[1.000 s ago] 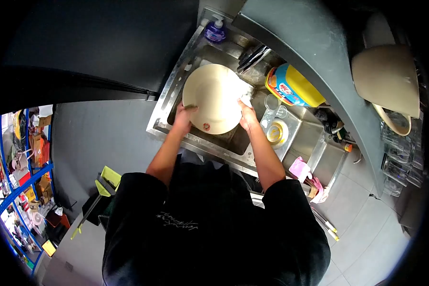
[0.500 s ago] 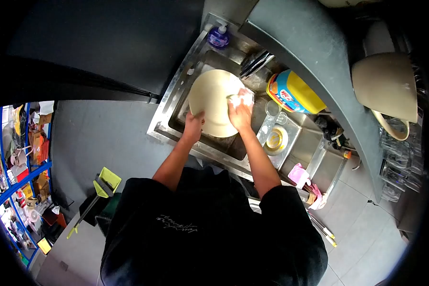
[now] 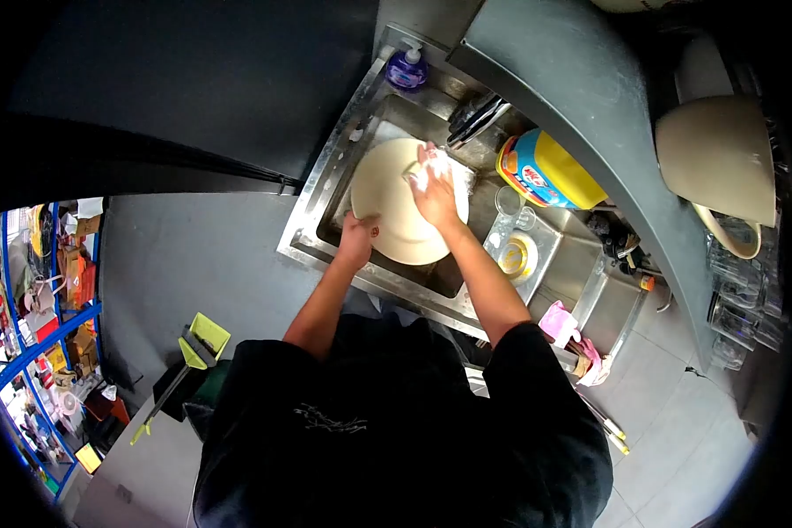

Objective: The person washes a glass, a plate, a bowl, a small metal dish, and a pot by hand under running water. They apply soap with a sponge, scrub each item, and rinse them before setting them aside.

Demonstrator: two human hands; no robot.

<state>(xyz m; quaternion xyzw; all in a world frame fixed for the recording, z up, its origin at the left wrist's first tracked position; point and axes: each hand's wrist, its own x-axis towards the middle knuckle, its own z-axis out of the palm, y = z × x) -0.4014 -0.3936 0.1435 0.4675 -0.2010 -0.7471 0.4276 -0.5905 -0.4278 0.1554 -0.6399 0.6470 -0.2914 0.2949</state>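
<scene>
A large round cream plate point(image 3: 392, 207) is held tilted over the sink basin point(image 3: 330, 224). My left hand point(image 3: 355, 242) grips its near-left rim, thumb over the face and fingers hidden beneath. My right hand point(image 3: 435, 194) presses on the plate's upper right face, fingers stretched forward over what looks like a small pale sponge point(image 3: 411, 170). White foam coats those fingers, so the sponge is mostly covered.
A purple pump bottle point(image 3: 407, 69) stands at the sink's far corner. Right of the basin are a yellow-and-blue tub point(image 3: 550, 172), clear cups point(image 3: 508, 201) and a yellow-and-white dish point(image 3: 517, 257). Pink gloves point(image 3: 559, 324) lie nearby. A grey shelf point(image 3: 590, 97) overhangs on the right.
My right hand has slid up and left across the plate, toward its far edge. My left hand keeps its hold on the rim. The whole view has shifted slightly.
</scene>
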